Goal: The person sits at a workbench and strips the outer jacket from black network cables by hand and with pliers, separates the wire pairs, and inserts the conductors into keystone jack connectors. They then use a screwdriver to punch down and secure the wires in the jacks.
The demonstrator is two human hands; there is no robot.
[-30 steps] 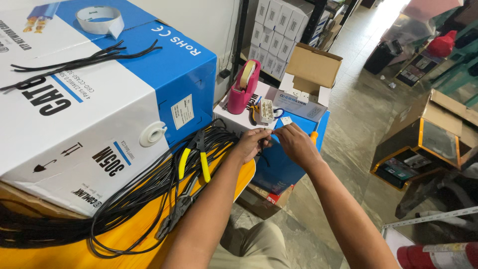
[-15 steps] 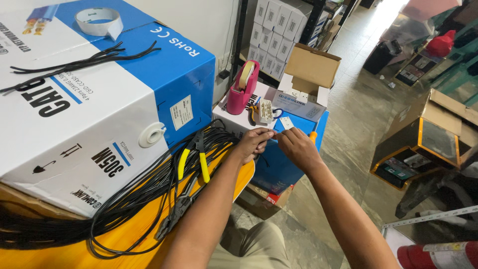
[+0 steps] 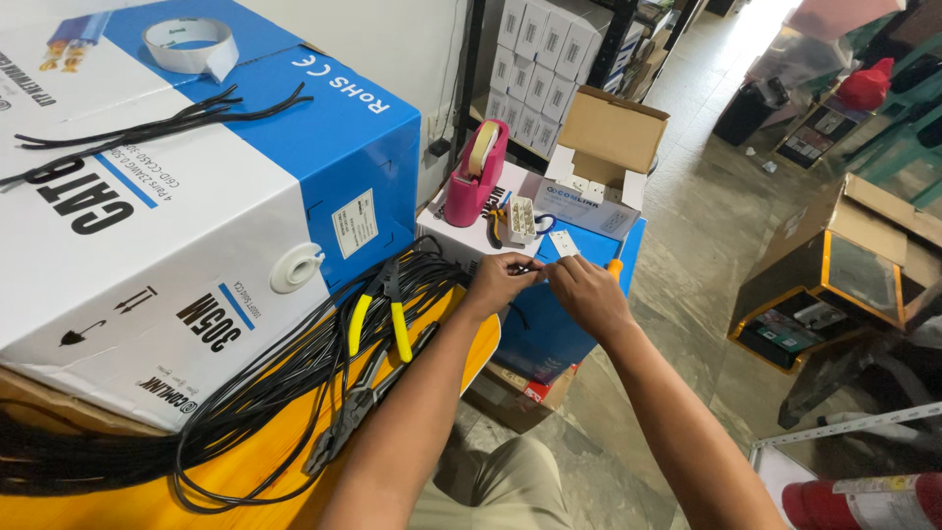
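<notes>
My left hand (image 3: pixel 500 282) and my right hand (image 3: pixel 586 291) meet above the edge of a yellow surface (image 3: pixel 245 461). Between their fingertips they pinch the end of a thin black cable (image 3: pixel 530 268); the right hand also holds a small white tag (image 3: pixel 563 243) sticking up from its fingers. The cable runs back to a loose black coil (image 3: pixel 285 383) lying on the yellow surface. Yellow-handled pliers (image 3: pixel 378 319) rest on that coil.
A big blue and white cable carton (image 3: pixel 196 206) fills the left, with a tape roll (image 3: pixel 189 44) and cable offcuts on top. A pink tape dispenser (image 3: pixel 481 177), a small plug tray (image 3: pixel 520 218) and an open cardboard box (image 3: pixel 608 132) stand behind my hands. Boxes crowd the floor at right.
Both hands stay together on the cable end, with only slight shifts of the fingers and the white tag.
</notes>
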